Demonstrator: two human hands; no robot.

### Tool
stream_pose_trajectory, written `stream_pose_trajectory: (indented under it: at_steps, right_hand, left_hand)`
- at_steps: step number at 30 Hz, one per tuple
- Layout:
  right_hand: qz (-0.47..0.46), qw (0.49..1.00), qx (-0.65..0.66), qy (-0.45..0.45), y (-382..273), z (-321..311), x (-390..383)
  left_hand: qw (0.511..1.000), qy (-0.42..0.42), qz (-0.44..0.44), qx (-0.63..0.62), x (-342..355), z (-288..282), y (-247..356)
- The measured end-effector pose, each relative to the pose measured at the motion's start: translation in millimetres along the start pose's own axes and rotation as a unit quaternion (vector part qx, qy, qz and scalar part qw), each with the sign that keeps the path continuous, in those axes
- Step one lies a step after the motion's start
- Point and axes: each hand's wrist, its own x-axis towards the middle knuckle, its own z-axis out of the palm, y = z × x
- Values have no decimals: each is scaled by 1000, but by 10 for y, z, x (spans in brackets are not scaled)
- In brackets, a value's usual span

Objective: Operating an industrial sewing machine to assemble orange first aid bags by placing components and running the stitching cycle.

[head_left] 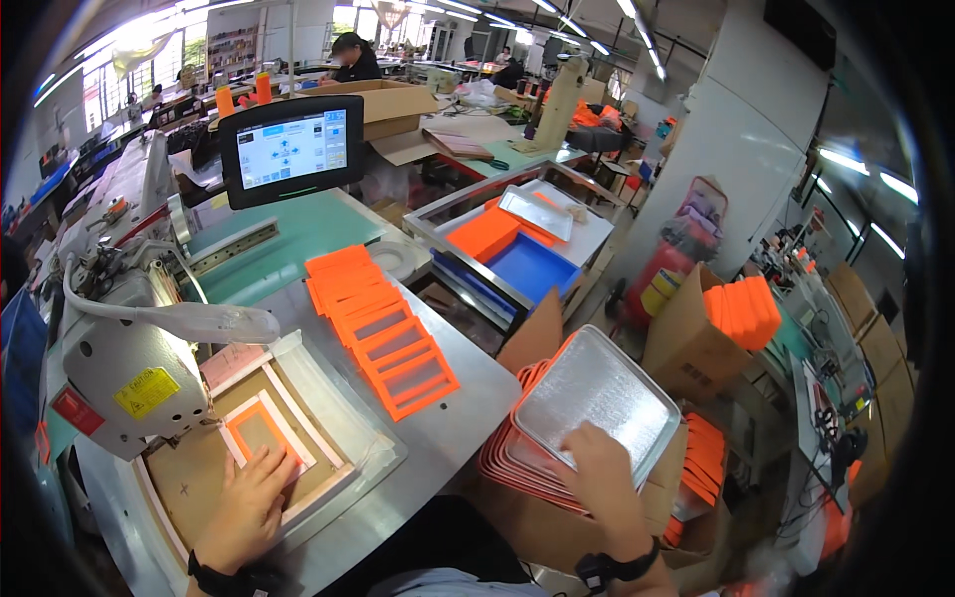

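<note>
My left hand point(249, 497) lies with its fingers outstretched on a small orange rectangular frame point(259, 426). That frame sits inside white strips on a tan clamp plate point(194, 488), under the grey sewing machine head point(129, 363). My right hand point(600, 466) is at the near edge of a shiny metal tray point(597, 393) with rounded corners, its fingers bent around that edge; the fingertips are partly hidden. Beneath this tray is a stack of similar trays point(507, 463) in a cardboard box. Overlapping orange frames point(388, 343) lie in a row on the metal table.
A control screen point(293, 149) stands behind the machine. Farther back are a blue tray point(537, 267) and orange sheets point(482, 234). To the right, cardboard boxes point(686, 343) hold orange pieces point(741, 310). A person point(356, 62) works in the background.
</note>
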Motion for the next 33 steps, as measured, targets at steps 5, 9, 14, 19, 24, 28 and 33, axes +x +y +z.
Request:
stream_pose_trajectory:
  at_steps: [5, 9, 14, 19, 24, 28, 33]
  right_hand:
    - [83, 987, -18, -138, 572, 57, -510]
    - [41, 988, -8, -148, 708, 151, -534]
    - [35, 989, 60, -134, 686, 116, -468]
    - [6, 993, 86, -86, 705, 207, -450]
    - [-19, 997, -65, -46, 624, 300, -453]
    - [-39, 990, -102, 90, 539, 254, -481]
    - [35, 959, -211, 184, 477, -43, -355]
  left_hand:
    - [996, 50, 9, -71, -72, 2, -19]
    - [991, 69, -25, -109, -113, -98, 27]
    - [989, 105, -11, -101, -143, -143, 57]
    - [990, 99, -19, -103, -140, -163, 79]
    - [988, 113, -8, -101, -164, -125, 32]
    - [987, 119, 0, -106, -156, -123, 41]
    - [986, 119, -2, -115, -166, -143, 51]
